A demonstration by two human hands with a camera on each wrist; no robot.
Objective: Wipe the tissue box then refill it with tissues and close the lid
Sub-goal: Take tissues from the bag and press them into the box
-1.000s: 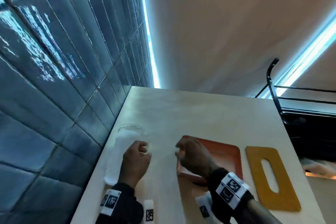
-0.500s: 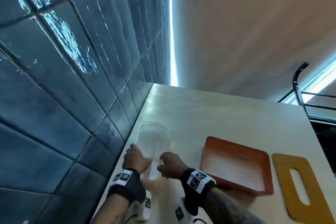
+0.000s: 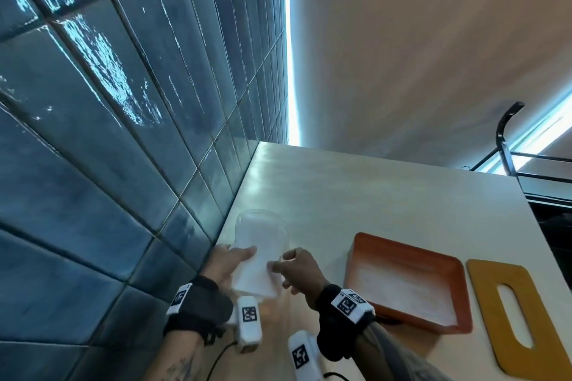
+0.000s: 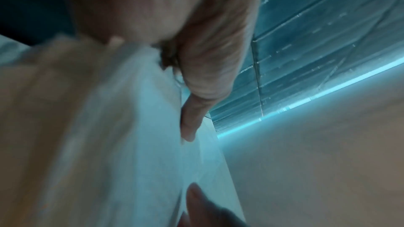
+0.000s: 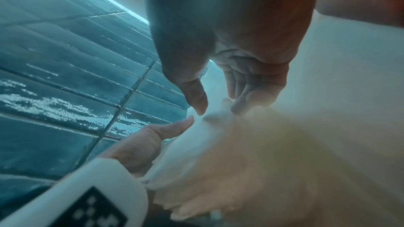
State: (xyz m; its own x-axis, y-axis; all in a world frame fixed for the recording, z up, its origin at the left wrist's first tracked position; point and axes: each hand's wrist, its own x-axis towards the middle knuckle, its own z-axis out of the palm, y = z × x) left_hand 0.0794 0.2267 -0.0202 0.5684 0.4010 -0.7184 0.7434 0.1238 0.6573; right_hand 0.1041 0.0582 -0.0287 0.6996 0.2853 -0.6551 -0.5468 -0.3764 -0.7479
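Note:
A stack of white tissues in clear plastic wrap lies by the tiled wall; its near end seems raised off the table. My left hand grips its left edge, thumb along the tissues and the other fingers hidden behind them. My right hand pinches the right edge between thumb and fingertips, touching the white stack. The red tissue box base sits open to the right. Its yellow slotted lid lies flat beside it.
The pale table ends at the blue tiled wall on the left. A black metal rack stands past the table's right edge. Wrist trackers with cables hang under both forearms.
My right hand left the red box base and came over to the tissue stack. Both hands now hold the stack's near end, slightly farther along it than half a second ago.

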